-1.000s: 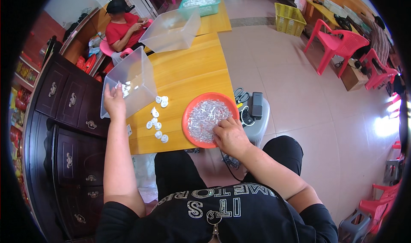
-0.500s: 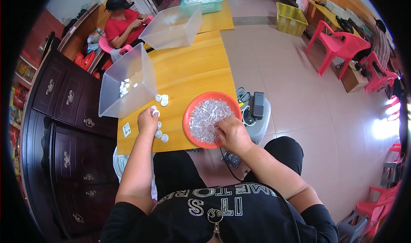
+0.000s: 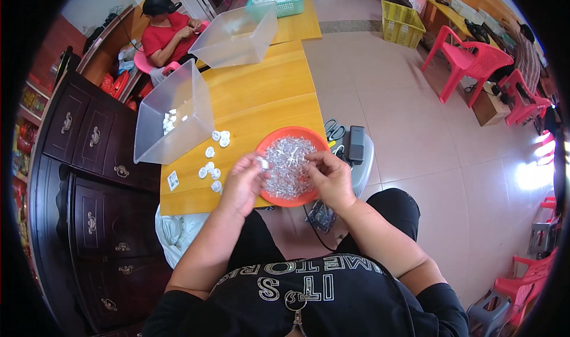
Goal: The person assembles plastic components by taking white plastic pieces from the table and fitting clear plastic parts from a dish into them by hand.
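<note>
My left hand (image 3: 240, 183) is closed on a small white round plastic piece (image 3: 263, 164), held above the left rim of the orange bowl (image 3: 259, 186). Many small clear plastic pieces (image 3: 290, 159) fill that bowl. Over its right side, the fingertips of my right hand (image 3: 333, 180) are pinched together; whatever is between them is too small to name. Left of the bowl, several more white round pieces (image 3: 209, 152) lie loose on the yellow table (image 3: 255, 108).
A clear plastic bin (image 3: 199, 108) with some white pieces stands at the table's left, and another bin (image 3: 237, 40) stands farther back. A green basket (image 3: 279, 2) is beyond. Scissors (image 3: 335, 129) and a dark box-shaped device (image 3: 356, 144) lie right. Another person (image 3: 169, 34) sits far left.
My left hand has lifted a white round piece off the table and moved right to the bowl. My right hand has risen slightly from the clear pieces.
</note>
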Available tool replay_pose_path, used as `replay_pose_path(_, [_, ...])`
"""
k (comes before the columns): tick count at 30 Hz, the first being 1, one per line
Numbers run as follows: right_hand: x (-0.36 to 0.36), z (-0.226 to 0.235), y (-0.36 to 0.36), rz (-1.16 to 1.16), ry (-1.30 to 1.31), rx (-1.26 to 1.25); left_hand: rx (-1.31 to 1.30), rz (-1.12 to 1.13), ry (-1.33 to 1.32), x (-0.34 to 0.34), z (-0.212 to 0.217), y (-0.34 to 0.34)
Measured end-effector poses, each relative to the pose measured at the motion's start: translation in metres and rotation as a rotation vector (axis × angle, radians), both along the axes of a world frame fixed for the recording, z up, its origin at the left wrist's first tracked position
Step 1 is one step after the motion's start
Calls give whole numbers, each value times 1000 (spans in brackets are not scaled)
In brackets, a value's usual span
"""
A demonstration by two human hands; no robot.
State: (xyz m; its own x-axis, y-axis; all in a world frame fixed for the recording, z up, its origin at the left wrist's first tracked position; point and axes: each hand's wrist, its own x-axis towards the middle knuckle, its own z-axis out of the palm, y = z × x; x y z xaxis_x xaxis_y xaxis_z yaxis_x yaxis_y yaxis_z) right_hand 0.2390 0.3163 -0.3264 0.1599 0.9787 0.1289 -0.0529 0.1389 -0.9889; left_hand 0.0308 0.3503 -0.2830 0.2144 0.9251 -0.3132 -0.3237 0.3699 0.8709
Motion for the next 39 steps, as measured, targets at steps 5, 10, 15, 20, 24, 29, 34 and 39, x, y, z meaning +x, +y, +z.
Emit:
replay_pose_path(5, [1,4,-3,12,156,-16,-131,-195,-66,35,-4,-28])
replay_pose_path(10, [0,7,-10,27,184,-13,-106,-277,88,50,-7,-35])
replay_pose_path(15, [-2,6,-12,87,233,7,-71,-251,177,54,-6,-39])
replay_pose_path(20, [0,6,-13,109,257,-5,-50,-167,113,52,-6,-40])
replay_pose_path(24, [3,-4,-11,220,100,76,3,-212,179,50,-5,-41])
replay_pose_path(29, [5,8,-9,73,343,-73,15,-174,110,45,2,-40])
replay_pose_path(34, [6,11,-13,109,319,-123,10,-117,48,38,13,-38])
replay_pose_path(39, [3,6,-13,145,288,-42,64,-52,157,40,16,-38])
